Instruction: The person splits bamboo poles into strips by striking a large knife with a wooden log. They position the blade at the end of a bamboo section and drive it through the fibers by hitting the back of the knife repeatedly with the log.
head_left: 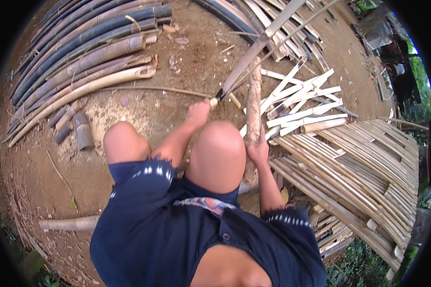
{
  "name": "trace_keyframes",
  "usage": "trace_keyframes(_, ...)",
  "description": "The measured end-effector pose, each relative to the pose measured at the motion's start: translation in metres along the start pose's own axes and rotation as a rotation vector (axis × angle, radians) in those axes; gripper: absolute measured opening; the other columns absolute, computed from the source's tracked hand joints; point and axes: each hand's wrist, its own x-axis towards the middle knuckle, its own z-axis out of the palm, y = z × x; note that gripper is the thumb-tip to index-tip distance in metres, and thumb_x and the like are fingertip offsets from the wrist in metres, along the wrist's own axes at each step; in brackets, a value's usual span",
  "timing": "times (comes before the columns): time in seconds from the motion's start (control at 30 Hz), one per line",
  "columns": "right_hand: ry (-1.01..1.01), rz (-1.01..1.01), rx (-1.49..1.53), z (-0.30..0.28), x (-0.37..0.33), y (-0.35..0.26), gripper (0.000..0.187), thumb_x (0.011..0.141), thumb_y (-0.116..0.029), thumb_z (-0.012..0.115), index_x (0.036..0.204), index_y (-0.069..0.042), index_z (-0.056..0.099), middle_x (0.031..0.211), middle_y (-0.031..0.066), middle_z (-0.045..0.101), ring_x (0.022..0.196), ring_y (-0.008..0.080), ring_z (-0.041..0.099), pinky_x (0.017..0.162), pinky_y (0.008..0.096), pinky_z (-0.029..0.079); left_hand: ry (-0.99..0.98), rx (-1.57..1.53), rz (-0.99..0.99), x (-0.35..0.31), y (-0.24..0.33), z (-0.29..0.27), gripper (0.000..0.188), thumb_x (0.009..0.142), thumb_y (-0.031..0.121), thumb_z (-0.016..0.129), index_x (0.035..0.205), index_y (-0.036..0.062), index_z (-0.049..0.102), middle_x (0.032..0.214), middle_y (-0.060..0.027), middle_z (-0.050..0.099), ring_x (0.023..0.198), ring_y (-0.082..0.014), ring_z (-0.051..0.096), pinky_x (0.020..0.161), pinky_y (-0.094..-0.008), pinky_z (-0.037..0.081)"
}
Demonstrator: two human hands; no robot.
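Head cam: L hand [198,114] gripping pale handle [213,102], R hand [257,152] gripping stick [254,95]; printed shirt [207,204].

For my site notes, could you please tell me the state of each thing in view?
Long blade: bare, pointing forward
Left hand: closed around the blade's handle
Wooden stick: held, pointing forward
Right hand: closed around the stick
Bamboo poles: stacked side by side
Short bamboo pieces: cut, lying on the ground
Pale bamboo strips: split, lying crisscrossed
Slatted bamboo panel: slats set side by side
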Motion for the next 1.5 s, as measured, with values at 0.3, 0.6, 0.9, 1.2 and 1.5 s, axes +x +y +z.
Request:
trace_keyframes(0.3,0.145,-0.099,-0.047,0.009,-0.024,-0.01,0.112,0.077,-0.02,0.074,0.162,-0.015,0.001,0.116,0.0368,0.061,0.099,0.0456,0.067,0.085,0.0493,0.054,-0.033,0.016,-0.004,-0.013,-0.011,0.008,0.017,0.094,0.008,0.053,0.109,0.0007,0.056,0.09,-0.0221,0.073,0.084,-0.0388,0.074,0.071,-0.0495,0.059)
trace_keyframes(0.6,-0.062,-0.021,-0.053,-0.002,-0.012,-0.003,0.104,0.074,-0.021,0.072,0.161,-0.021,0.015,0.111,0.0308,0.068,0.102,0.0484,0.066,0.089,0.0506,0.053,-0.033,-0.043,-0.053,-0.008,-0.01,0.025,0.016,0.095,0.007,0.05,0.109,-0.0007,0.055,0.089,-0.0219,0.073,0.086,-0.0412,0.073,0.072,-0.0515,0.058)
trace_keyframes(0.9,-0.086,0.09,-0.163,0.014,0.039,0.028,0.106,0.079,-0.029,0.079,0.162,-0.016,0.013,0.121,0.0336,0.058,0.114,0.0478,0.058,0.099,0.05,0.047,-0.053,-0.084,-0.012,-0.028,-0.013,0.042,0.023,0.092,0.005,0.054,0.114,0.0009,0.047,0.087,-0.0228,0.072,0.083,-0.0412,0.073,0.071,-0.0517,0.058)
trace_keyframes(1.2,0.345,-0.659,0.37,-0.09,0.122,-0.235,0.085,0.097,-0.053,0.06,0.152,0.004,0.03,0.134,0.0278,0.057,0.123,0.031,0.059,0.103,0.0417,0.048,-0.09,-0.1,-0.115,-0.029,-0.02,0.048,0.019,0.097,0.011,0.052,0.114,0.0041,0.046,0.093,-0.0214,0.072,0.088,-0.0394,0.073,0.073,-0.05,0.059)
trace_keyframes(1.5,0.646,-0.535,0.654,-0.074,0.149,-0.33,0.04,0.091,-0.031,0.072,0.112,0.002,0.066,0.086,0.0188,0.072,0.08,0.0341,0.071,0.078,0.0445,0.055,-0.149,-0.096,-0.119,-0.034,-0.033,0.043,0.035,0.095,0.022,0.061,0.12,0.0051,0.044,0.101,-0.0213,0.072,0.095,-0.0394,0.071,0.081,-0.0516,0.056)
